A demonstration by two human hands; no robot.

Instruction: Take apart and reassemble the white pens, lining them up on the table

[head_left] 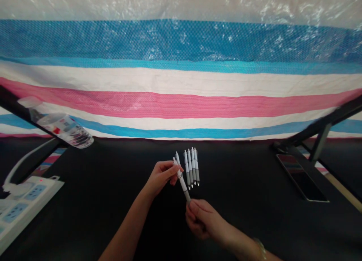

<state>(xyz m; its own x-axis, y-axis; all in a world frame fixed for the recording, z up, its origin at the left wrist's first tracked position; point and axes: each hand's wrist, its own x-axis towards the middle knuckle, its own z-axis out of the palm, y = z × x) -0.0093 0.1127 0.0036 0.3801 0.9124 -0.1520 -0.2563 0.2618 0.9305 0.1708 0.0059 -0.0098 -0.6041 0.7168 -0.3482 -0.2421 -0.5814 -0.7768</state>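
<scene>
A white pen with a grey grip is held slanted between my two hands above the black table. My left hand pinches its upper end near the clip. Lower down, the fingers of my right hand are closed round the grey grip and hide the tip. Just beyond the held pen lie several matching pens side by side, tips toward me. Another pen's top shows behind my left fingers; the rest of it is partly covered, so I cannot tell whether it is touched.
A dark phone lies at the right. On the left are a white power strip with a plugged-in cable and a clear plastic cup lying tilted by a black bar. A striped sheet hangs along the back edge of the black table.
</scene>
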